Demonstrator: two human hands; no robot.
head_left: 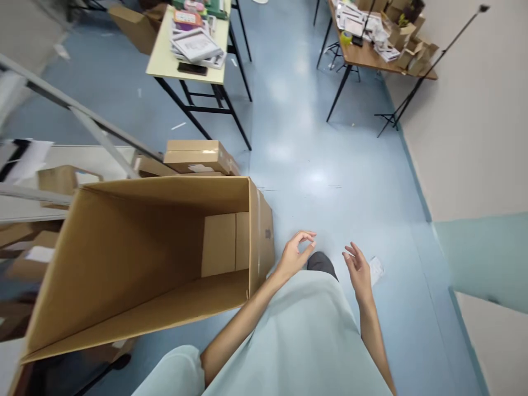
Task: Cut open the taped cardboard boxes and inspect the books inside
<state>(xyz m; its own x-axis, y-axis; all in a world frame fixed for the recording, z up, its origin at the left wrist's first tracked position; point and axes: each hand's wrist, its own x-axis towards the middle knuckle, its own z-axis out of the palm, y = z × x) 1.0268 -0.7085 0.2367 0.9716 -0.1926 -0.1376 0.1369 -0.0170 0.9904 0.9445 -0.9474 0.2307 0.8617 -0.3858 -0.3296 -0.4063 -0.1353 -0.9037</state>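
My left hand (296,254) is held in front of my body, its fingers curved and apart with nothing between them. Across from it, my right hand (358,268) is also raised, fingers loosely spread and holding nothing. A large open cardboard box (260,236) stands at my left, close to my left forearm. Its inside is visible down to the flaps at the bottom, and nothing lies on them. Beyond my right hand, a crumpled white scrap (376,270) lies on the blue floor.
A pale table (160,58) with books and a phone stands ahead left. Ahead right is a brown table (371,58) with papers and small boxes, beside a thin black stand (421,80). A metal-framed shelf (99,132) holding boxes is at left, near a closed carton (192,154).
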